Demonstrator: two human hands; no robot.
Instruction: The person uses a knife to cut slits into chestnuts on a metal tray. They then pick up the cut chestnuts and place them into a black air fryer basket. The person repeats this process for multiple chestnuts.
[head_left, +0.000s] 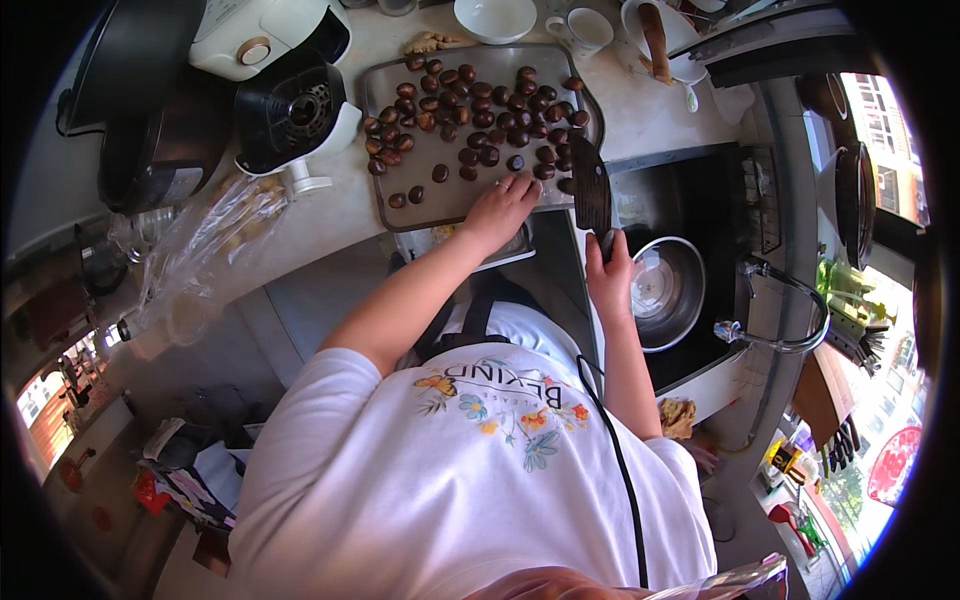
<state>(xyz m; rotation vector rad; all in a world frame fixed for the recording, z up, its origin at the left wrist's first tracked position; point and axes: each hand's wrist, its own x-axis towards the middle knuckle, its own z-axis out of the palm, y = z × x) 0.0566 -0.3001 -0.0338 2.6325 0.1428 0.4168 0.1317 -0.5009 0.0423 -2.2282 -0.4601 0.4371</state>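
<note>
Many brown chestnuts (484, 120) lie on a rimmed grey tray (420, 214) on the worktop in front of me. My left hand (504, 210) reaches over the near rim of the tray, palm down, with its fingertips close to a chestnut (544, 172). Whether those fingers hold one is hidden. In my right hand (609, 270) is the handle of a dark-bladed cleaver (591, 184). Its blade points away from me over the tray's right edge, beside several chestnuts.
Right of the tray, a steel bowl (667, 294) stands in the dark sink (652, 187) with its chrome tap (806, 341). At left are an air fryer basket (296, 116) and a clear plastic bag (217, 240). A white bowl (495, 19) and mug (589, 31) stand behind the tray.
</note>
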